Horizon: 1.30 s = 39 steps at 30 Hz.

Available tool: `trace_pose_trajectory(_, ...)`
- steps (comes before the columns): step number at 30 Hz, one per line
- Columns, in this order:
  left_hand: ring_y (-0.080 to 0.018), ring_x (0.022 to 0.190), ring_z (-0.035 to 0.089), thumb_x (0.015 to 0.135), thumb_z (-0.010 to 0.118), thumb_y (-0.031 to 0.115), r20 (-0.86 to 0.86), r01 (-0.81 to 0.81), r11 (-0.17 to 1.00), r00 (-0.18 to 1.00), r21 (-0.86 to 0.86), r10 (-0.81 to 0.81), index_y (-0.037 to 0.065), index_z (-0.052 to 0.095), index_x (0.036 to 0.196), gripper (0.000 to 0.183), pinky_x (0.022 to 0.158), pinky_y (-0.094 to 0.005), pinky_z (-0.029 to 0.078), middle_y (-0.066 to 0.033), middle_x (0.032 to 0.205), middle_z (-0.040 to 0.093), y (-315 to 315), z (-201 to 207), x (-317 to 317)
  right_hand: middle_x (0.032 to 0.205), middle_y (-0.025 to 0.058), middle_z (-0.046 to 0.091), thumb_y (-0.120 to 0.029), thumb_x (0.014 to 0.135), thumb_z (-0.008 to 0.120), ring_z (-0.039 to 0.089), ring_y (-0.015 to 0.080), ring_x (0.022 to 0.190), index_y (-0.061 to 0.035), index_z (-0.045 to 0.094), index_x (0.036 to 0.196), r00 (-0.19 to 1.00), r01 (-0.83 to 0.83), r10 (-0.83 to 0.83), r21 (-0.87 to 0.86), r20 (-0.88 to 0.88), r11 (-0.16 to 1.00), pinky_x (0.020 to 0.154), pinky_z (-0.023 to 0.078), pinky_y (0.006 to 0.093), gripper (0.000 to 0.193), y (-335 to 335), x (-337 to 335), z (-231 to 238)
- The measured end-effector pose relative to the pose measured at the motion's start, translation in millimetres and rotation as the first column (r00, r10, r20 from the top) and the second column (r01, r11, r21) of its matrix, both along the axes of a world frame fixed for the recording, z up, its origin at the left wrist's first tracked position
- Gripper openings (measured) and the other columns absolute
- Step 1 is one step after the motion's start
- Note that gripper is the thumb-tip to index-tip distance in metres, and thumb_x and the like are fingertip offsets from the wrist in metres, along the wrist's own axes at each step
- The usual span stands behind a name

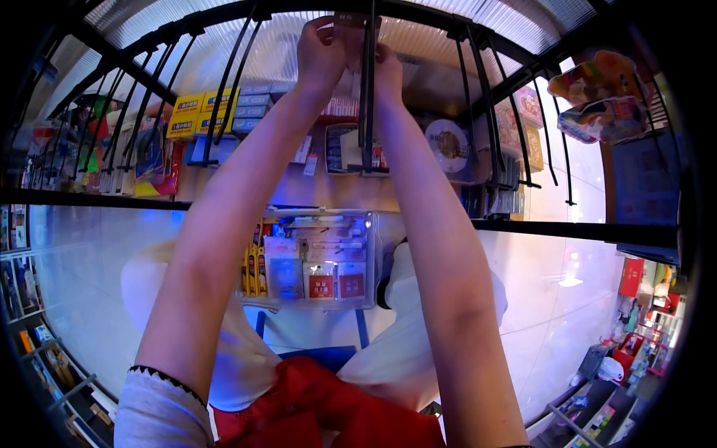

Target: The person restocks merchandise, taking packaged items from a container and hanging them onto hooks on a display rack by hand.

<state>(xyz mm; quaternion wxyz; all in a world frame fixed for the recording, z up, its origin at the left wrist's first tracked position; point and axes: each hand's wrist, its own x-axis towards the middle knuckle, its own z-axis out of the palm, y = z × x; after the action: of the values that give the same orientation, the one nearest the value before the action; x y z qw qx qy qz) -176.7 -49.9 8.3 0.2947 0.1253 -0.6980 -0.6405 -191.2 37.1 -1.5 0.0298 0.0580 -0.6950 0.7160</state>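
Both my arms reach up to a black display hook (pixel 368 89) on the rack. A flat, see-through packet with a brownish top card (pixel 348 28) is at the hook's upper end. My left hand (pixel 320 60) is closed on the packet's left edge, with thumb and fingers pinching it. On the other side of the hook, my right hand (pixel 388 73) is closed at the packet's right edge; its fingertips are partly hidden. Below, between my knees, sits a clear plastic box (pixel 371 261) holding yellow tubes (pixel 256 270), and several small packets (pixel 321 282).
Several bare black hooks (pixel 484 82) stick out to both sides. Yellow boxes (pixel 184 124), pale blue boxes (pixel 251 107) and a round packaged item (pixel 447 146) stand on the shelf beneath. Colourful packs (pixel 601 97) hang at the right. Stocked shelves (pixel 597 418) line the lower right.
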Motion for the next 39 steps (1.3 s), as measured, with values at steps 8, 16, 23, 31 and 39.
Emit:
trace_pose_trajectory(8,-0.0347,0.108,0.051,0.078,0.057,0.017,0.298,0.324,0.854,0.931,-0.407,-0.211,-0.001,0.037,0.123,0.052,0.091,-0.0375,0.040,-0.0219,0.117,0.052,-40,-68,80,0.097,0.0205,0.060,-0.021,0.078,0.056,0.058,0.0330,0.093,0.0038,0.053,0.106,0.990,0.134,-0.138,0.088,0.033,0.987,0.081,0.043,0.0355,0.038,32,5,-61)
trace_pose_trajectory(16,-0.0315,0.104,0.053,0.083,0.056,0.028,0.961,0.991,-0.003,0.129,-0.134,-0.245,0.004,0.048,0.120,0.045,0.089,-0.0380,0.042,-0.0167,0.112,0.056,-38,55,234,0.093,0.0216,0.061,-0.018,0.080,0.052,0.060,0.0335,0.088,0.0027,0.059,0.098,0.941,-0.324,0.270,0.763,0.203,0.560,0.077,0.047,0.0396,0.029,54,129,-102)
trace_pose_trajectory(23,-0.0299,0.100,0.054,0.080,0.059,0.021,0.887,0.880,0.109,0.458,-0.462,0.065,0.003,0.051,0.112,0.038,0.084,-0.0385,0.043,-0.0139,0.106,0.056,-86,39,260,0.116,0.0193,0.050,-0.019,0.072,0.059,0.049,0.0312,0.109,-0.0007,0.048,0.114,0.674,-0.098,0.730,0.993,0.115,-0.066,0.091,0.040,0.0423,0.047,65,216,-183)
trace_pose_trajectory(31,-0.0279,0.099,0.054,0.079,0.059,0.020,0.861,0.837,0.223,0.507,-0.500,0.026,0.005,0.053,0.108,0.033,0.081,-0.0390,0.044,-0.0110,0.102,0.057,-109,53,270,0.124,0.0160,0.042,-0.020,0.076,0.056,0.042,0.0334,0.115,-0.0054,0.040,0.123,0.665,-0.287,0.558,0.860,0.496,-0.423,0.095,0.034,0.0429,0.052,28,222,-182)
trace_pose_trajectory(39,-0.0273,0.095,0.056,0.077,0.062,0.019,0.845,0.824,0.199,0.532,-0.531,0.055,0.006,0.053,0.106,0.033,0.079,-0.0375,0.045,-0.0103,0.097,0.057,-119,47,277,0.133,0.0211,0.032,-0.033,0.067,0.069,0.035,0.0344,0.121,-0.0062,0.020,0.137,0.594,-0.083,0.642,0.831,0.485,-0.551,0.097,0.033,0.0466,0.090,24,230,-183)
